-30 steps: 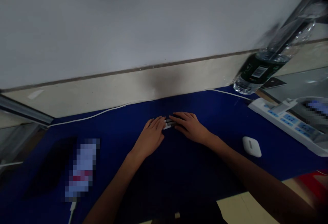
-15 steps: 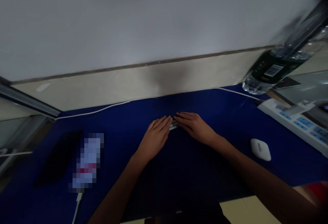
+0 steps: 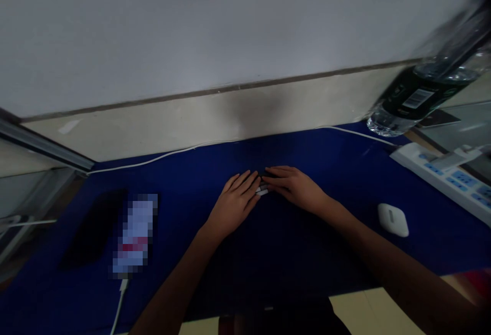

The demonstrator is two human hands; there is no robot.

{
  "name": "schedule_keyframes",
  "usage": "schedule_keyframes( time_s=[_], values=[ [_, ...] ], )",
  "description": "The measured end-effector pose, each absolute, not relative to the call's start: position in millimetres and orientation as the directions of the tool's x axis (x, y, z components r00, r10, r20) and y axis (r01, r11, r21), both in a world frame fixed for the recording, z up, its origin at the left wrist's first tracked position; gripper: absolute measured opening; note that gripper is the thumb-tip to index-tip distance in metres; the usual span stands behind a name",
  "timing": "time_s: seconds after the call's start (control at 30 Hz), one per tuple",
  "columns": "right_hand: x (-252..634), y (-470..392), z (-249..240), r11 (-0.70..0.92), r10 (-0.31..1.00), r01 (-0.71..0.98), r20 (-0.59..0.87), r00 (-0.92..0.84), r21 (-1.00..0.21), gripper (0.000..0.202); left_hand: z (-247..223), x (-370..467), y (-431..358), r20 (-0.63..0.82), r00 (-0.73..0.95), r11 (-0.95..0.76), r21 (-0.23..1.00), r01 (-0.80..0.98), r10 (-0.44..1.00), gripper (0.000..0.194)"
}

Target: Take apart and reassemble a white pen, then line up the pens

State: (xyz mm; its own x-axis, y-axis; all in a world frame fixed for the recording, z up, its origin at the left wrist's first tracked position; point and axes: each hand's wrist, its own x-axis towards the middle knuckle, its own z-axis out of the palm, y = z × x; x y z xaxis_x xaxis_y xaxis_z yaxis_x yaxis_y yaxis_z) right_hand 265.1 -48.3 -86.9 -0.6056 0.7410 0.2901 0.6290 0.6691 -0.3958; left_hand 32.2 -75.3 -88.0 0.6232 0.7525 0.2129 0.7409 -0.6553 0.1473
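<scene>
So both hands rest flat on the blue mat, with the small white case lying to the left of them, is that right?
Not quite. In the head view the small white case lies to the right of the hands, beside the right forearm. Both the left hand and right hand do rest on the blue mat.

Under the hands, a matt blue cloth mat covers the tabletop. Right of them lie a glossy white plastic case and a clear plastic bottle.

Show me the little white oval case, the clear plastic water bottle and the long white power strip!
little white oval case point(image 3: 393, 219), head view, top face.
clear plastic water bottle point(image 3: 412, 98), head view, dark label.
long white power strip point(image 3: 441, 173), head view, top.
</scene>
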Motion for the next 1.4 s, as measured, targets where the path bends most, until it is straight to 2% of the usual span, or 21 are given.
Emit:
schedule_keyframes(
  time_s=[0.13, 0.27, 0.47, 0.63, 0.83, 0.97, 1.13, 1.27, 1.4],
  values=[
    [264.5, -47.4, -89.1, 0.650, 0.758, 0.643, 0.289, -0.585, -0.405, 0.037, -89.3, 33.4, -76.0, 0.183, 0.612, -0.635, 0.108, 0.765, 0.769, 0.047],
    [264.1, -46.4, -94.0, 0.586, 0.810, 0.693, 0.284, -0.513, -0.421, 0.047, -91.3, 28.5, -75.7, 0.162, 0.568, -0.585, 0.082, 0.807, 0.807, 0.052],
    [266.2, -49.9, -102.5, 0.475, 0.879, 0.828, 0.117, -0.462, -0.297, 0.077, -92.5, 19.4, -72.3, 0.137, 0.546, -0.557, 0.069, 0.827, 0.827, 0.054],
    [270.5, -49.0, -100.5, 0.481, 0.872, 0.830, 0.060, -0.485, -0.280, 0.093, -93.2, 16.3, -70.0, 0.137, 0.558, -0.572, 0.106, 0.813, 0.818, 0.051],
    [273.9, -45.3, -101.3, 0.435, 0.896, 0.862, 0.034, -0.443, -0.261, 0.087, -94.6, 15.2, -71.7, 0.158, 0.456, -0.476, 0.122, 0.871, 0.876, 0.052],
    [269.0, -49.9, -103.0, 0.417, 0.908, 0.882, 0.063, -0.414, -0.219, 0.084, -95.6, 8.9, -69.4, 0.174, 0.360, -0.385, 0.147, 0.911, 0.917, 0.073],
    [264.2, -54.2, -104.0, 0.398, 0.917, 0.896, 0.070, -0.392, -0.197, 0.084, -100.9, -0.1, -65.7, 0.184, 0.319, -0.350, 0.173, 0.921, 0.930, 0.095],
    [262.2, -56.0, -105.0, 0.374, 0.927, 0.909, 0.089, -0.363, -0.183, 0.083, -104.1, -6.5, -64.4, 0.152, 0.227, -0.248, 0.138, 0.959, 0.962, 0.108],
    [259.2, -57.7, -103.9, 0.354, 0.935, 0.921, 0.078, -0.346, -0.160, 0.082, -102.3, -14.3, -62.3, 0.073, 0.199, -0.204, 0.069, 0.976, 0.977, 0.105]
  ],
)
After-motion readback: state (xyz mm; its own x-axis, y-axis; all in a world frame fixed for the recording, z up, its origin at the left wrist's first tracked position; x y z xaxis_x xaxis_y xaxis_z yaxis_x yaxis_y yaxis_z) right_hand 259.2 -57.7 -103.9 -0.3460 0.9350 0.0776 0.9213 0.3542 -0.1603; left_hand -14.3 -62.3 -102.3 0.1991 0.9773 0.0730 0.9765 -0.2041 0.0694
